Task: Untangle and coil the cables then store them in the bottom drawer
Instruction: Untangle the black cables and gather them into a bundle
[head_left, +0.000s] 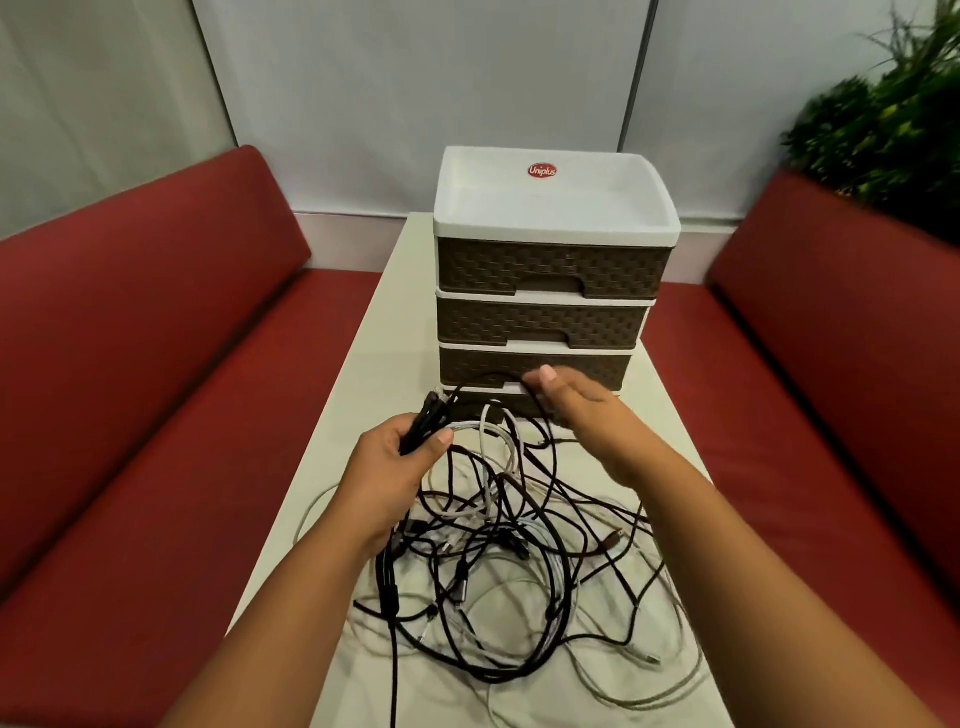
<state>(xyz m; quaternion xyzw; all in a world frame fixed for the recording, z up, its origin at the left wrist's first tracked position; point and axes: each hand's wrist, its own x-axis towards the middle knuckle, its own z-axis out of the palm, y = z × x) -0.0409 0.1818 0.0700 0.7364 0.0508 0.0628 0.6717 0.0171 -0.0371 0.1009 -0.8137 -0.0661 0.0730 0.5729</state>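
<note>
- Black and white cables lie in a loose tangle on the near half of the pale table, in front of the drawer unit.
- Left hand: the fingers are curled round a bunch of black cable, with the thumb pressed across it. The bunch is raised above the pile, and its ends stick up past the fingers.
- One black strand arcs from the bunch across to the right hand.
- Right hand: it is raised above the pile, just in front of the lowest drawer fronts. The thumb points up and the strand passes under the thumb side of the hand. The view does not show whether the fingers close on the strand.
- Drawer unit: it stands upright at the middle of the table, past the cable pile. It has a white frame and brown woven-pattern drawer fronts. A red oval label sits on the recessed white top.
- Bottom drawer: it is mostly hidden behind the right hand and the raised cable. Whether it is pulled out cannot be determined.
- The three drawers above it are pushed in.
- Red upholstered benches flank the table on both sides.
- A green plant stands behind the right-side bench.
</note>
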